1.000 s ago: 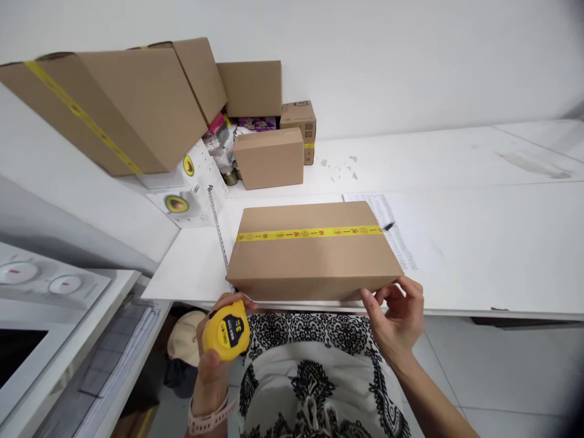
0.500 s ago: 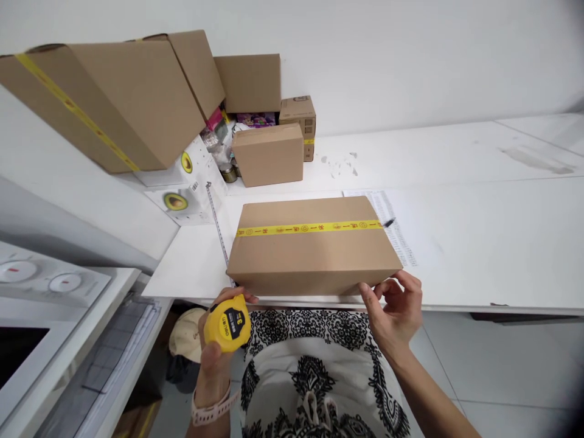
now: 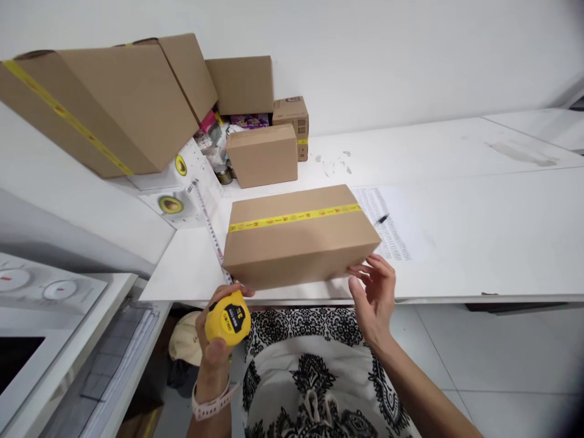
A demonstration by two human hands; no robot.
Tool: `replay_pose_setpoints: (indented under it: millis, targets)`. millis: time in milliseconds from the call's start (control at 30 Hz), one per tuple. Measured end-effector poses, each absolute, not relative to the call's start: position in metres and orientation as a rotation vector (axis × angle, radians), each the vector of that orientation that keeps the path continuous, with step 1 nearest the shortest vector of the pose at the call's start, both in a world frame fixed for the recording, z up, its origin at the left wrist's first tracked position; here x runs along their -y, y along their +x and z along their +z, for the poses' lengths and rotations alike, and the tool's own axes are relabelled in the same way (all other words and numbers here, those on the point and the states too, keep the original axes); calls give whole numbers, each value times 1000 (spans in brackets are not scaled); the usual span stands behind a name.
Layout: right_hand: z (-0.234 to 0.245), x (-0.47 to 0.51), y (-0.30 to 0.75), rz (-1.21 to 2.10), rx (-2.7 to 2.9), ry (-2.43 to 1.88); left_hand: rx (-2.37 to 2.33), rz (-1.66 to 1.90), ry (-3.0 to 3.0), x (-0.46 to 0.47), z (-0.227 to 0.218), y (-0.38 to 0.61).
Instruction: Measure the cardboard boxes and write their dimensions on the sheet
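Note:
A brown cardboard box (image 3: pixel 296 243) with yellow printed tape across its top sits near the front edge of the white table, turned slightly. My left hand (image 3: pixel 214 328) is closed round a yellow tape measure (image 3: pixel 228 318) at the box's front left corner. Its blade (image 3: pixel 208 228) is pulled out and runs away along the box's left side. My right hand (image 3: pixel 375 298) is at the front right corner, fingers apart and curved, fingertips against the lower edge of the box. The far ends of those fingers are partly hidden by the box.
Printed sheets (image 3: pixel 396 237) with a black pen (image 3: pixel 382 219) lie right of the box. Behind stand a smaller carton (image 3: pixel 262 158) and other cartons. At left, a large taped carton (image 3: pixel 109 103) rests on white avocado-printed boxes (image 3: pixel 159 204). A white appliance (image 3: pixel 50 304) is at lower left.
The box has turned, its right end swinging away from me and leftward, uncovering more of the sheets and pen. My right hand has moved left with it; my left hand still holds the tape measure.

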State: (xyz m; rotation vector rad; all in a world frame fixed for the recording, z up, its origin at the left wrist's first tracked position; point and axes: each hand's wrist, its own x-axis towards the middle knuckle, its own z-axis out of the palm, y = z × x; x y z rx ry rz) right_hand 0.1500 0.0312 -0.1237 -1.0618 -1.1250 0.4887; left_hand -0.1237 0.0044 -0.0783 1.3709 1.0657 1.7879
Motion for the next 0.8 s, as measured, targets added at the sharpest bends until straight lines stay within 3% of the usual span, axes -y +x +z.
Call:
replay_pose_setpoints:
  millis: [167,300,533,800]
  targets:
    - [-112,-57,141,629,1187,-1164,-1134,1813,1657,20,-51,-117]
    - [-93,-64,148,619,1064,-1134,-985,1234,1873,51,-38,-112]
    - [-48,-70,207,872,884,-1143,-654,602,1866,48,-58,-83]
    - [-67,-57,237,778,771,-1186,-608,348,1770,42,-83,-69]
